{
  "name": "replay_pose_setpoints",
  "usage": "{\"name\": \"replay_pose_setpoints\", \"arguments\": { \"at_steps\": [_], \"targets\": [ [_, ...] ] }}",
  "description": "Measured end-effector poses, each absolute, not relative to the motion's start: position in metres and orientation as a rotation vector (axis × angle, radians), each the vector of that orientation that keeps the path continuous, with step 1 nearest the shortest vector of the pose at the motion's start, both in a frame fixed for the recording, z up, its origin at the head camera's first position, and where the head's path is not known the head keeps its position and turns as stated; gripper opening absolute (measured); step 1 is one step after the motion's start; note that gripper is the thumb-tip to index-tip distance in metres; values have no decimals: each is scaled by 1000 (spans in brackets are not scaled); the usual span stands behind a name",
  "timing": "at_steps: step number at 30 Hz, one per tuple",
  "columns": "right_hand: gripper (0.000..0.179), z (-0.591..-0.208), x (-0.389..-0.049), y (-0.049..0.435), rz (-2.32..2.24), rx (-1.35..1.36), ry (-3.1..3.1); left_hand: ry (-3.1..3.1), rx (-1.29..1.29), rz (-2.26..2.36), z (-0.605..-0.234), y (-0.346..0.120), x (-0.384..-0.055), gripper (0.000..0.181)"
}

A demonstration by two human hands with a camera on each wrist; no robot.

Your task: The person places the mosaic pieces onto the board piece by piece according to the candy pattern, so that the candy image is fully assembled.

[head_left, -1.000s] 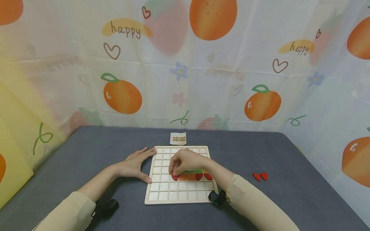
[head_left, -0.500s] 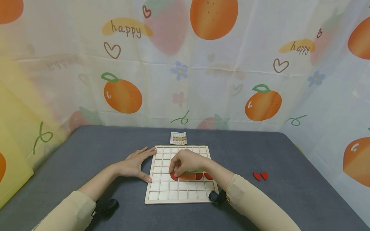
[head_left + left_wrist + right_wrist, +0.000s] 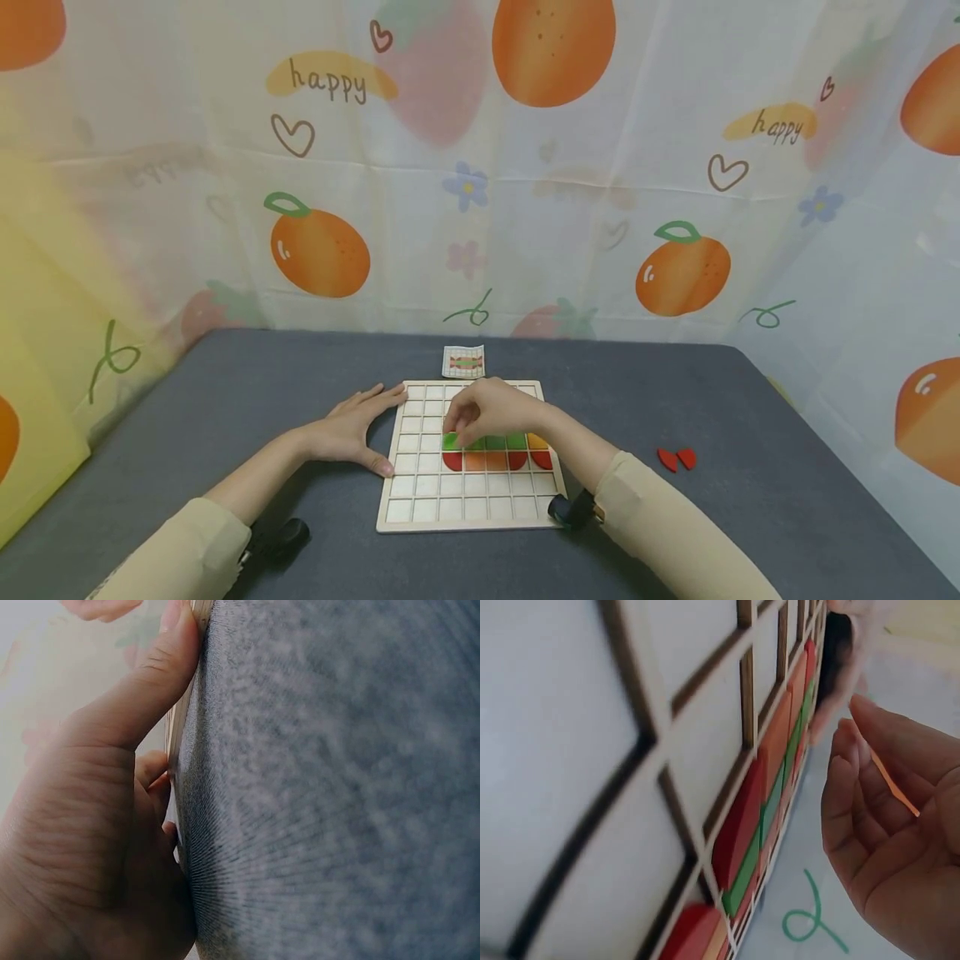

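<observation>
A wooden grid board (image 3: 425, 506) lies on the dark table, part filled with coloured pieces. My left hand (image 3: 341, 427) is spread along the board's left side, thumb and fingertips touching its edge. Over the middle of the board hovers my right hand (image 3: 498, 408), fingers loosely curled and apart from the pieces. Just below its fingertips sit a green piece (image 3: 450, 442) and a red rounded piece (image 3: 452, 462) in their cells. Orange (image 3: 483, 461), red and green pieces continue rightward. In the right wrist view an orange sliver shows between thumb and fingers; its source is unclear.
Two loose red pieces (image 3: 677, 459) lie on the table (image 3: 615, 392) to the right. Behind the board is a small picture card (image 3: 463, 362) with a grid pattern. A fruit-printed curtain (image 3: 412, 225) stands behind the table.
My right hand has risen slightly off the red rounded piece, which stays in its cell, and more of the green row now shows. My left hand stays on the board's edge.
</observation>
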State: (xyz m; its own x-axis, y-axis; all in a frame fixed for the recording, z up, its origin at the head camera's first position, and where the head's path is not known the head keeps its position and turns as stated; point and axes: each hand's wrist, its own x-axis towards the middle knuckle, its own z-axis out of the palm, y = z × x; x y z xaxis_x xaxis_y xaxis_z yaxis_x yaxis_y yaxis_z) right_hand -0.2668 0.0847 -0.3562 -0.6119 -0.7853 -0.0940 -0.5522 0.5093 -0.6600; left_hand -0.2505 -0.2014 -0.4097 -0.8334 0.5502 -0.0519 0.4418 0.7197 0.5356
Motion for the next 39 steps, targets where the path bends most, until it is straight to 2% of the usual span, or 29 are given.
{"name": "replay_pose_setpoints", "arguments": {
  "at_steps": [19, 39],
  "targets": [
    [24, -342, -276, 160, -895, -898, 2485, 2729, 793, 764, -408, -203, -249, 114],
    [36, -361, -262, 299, -908, -676, 2535, 2717, 788, 768, -407, -201, -249, 114]
  ]
}}
